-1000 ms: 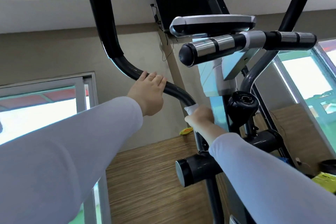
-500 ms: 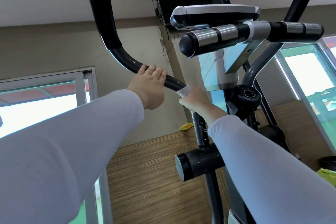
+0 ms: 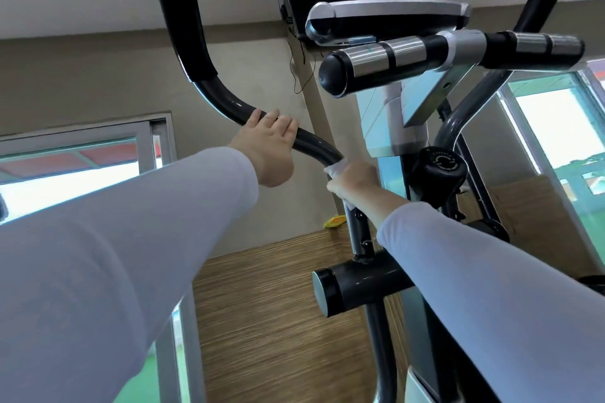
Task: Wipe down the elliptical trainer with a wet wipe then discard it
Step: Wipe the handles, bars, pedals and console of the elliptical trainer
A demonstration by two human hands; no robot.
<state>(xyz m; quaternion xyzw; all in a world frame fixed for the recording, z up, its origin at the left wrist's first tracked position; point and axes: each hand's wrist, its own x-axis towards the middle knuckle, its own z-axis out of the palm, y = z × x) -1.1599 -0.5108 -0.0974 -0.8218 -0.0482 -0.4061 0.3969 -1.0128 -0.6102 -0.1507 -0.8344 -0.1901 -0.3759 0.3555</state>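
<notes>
Wet wipe [image 3: 334, 169] is clamped by my right hand [image 3: 355, 181], fingers curled, against the elliptical's curved arm tube [image 3: 316, 147]; my left hand [image 3: 270, 141] grips that tube just above. Squeezed too loosely, the wipe may slip out, or the arm could swing.

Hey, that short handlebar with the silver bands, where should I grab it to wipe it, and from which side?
Take the short handlebar on its left half, wrapping the wet wipe over the silver bands, between end cap and grey centre clamp. Come from below, probably: it is a round, near-level tube with a free end, and the console sits close above.
</notes>
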